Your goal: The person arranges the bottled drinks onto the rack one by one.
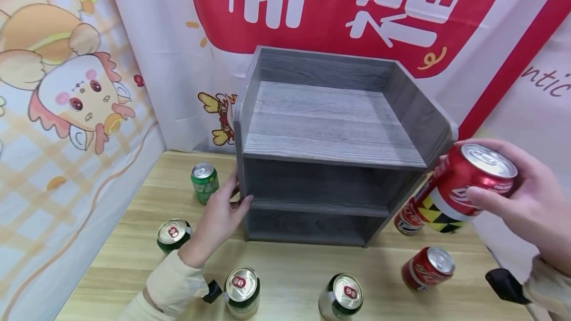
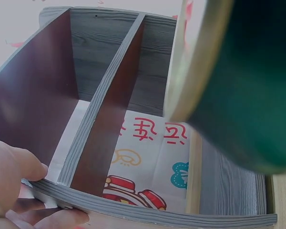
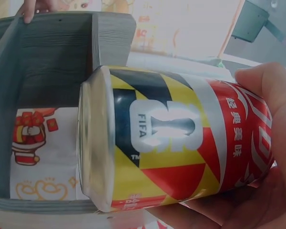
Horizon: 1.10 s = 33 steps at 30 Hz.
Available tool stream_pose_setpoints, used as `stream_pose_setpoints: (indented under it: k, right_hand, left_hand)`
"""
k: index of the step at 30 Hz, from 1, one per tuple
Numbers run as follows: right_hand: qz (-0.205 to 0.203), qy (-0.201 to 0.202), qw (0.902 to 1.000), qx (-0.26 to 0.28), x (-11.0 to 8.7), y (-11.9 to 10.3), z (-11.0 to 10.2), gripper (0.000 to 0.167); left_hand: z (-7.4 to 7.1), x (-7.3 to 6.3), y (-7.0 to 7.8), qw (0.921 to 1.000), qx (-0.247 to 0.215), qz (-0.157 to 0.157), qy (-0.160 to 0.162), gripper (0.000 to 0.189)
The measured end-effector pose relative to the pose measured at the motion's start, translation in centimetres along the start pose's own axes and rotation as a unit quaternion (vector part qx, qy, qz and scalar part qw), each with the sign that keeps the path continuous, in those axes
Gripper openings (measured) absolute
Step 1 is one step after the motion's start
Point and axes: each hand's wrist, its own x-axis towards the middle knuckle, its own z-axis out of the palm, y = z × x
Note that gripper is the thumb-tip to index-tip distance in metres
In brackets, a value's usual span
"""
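Note:
My right hand (image 1: 537, 207) grips a red cola can (image 1: 450, 182) in the air, in front of the right side of a grey wooden shelf (image 1: 330, 118). In the right wrist view the can (image 3: 167, 138) is tilted on its side, its yellow-and-black patterned end toward the shelf. My left hand (image 1: 223, 217) holds the shelf's left side panel, thumb at its inner face and fingers outside. The left wrist view shows that thumb and those fingers (image 2: 26, 164) around the panel edge; a blurred green can (image 2: 257, 86) covers its upper right.
A green soda can (image 1: 204, 182) and a dark green can with a gold top (image 1: 174, 234) stand left of the shelf. Two more gold-topped cans stand in front. Red cans (image 1: 427, 269) stand on the right of the wooden table (image 1: 285, 271). Printed cloth (image 1: 169, 38) hangs behind.

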Motion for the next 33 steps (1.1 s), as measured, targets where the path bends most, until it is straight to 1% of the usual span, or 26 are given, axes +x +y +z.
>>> stream_pose_setpoints:
  k: [6,11,14,19,24,33]
  right_hand:
    - [0.006,0.0,0.9999,0.009,1.3,-1.2,-0.2,0.068]
    - [0.033,0.01,0.9994,-0.007,2.4,-2.5,-0.3,0.066]
    - [0.042,0.01,0.999,-0.014,3.0,-3.4,-0.2,0.064]
    - [0.033,0.003,0.9994,-0.008,4.1,-4.8,0.2,0.06]
    - [0.022,-0.007,0.9997,0.0,5.3,-6.1,0.8,0.059]
    - [0.016,-0.016,0.9995,0.02,7.2,-8.3,1.8,0.062]
  left_hand:
    - [0.0,0.0,0.2,1.0,-0.007,0.0,0.0,0.078]
    - [-0.1,0.0,0.5,0.9999,-0.011,-0.002,-0.002,0.079]
    - [-0.1,-0.1,0.6,0.9999,-0.009,-0.005,-0.003,0.078]
    - [-0.2,-0.2,0.7,0.9999,-0.005,-0.01,-0.002,0.077]
    - [-0.2,-0.2,0.5,1.0,0.0,-0.007,0.001,0.077]
    - [-0.1,-0.1,0.3,1.0,-0.003,-0.006,-0.002,0.077]
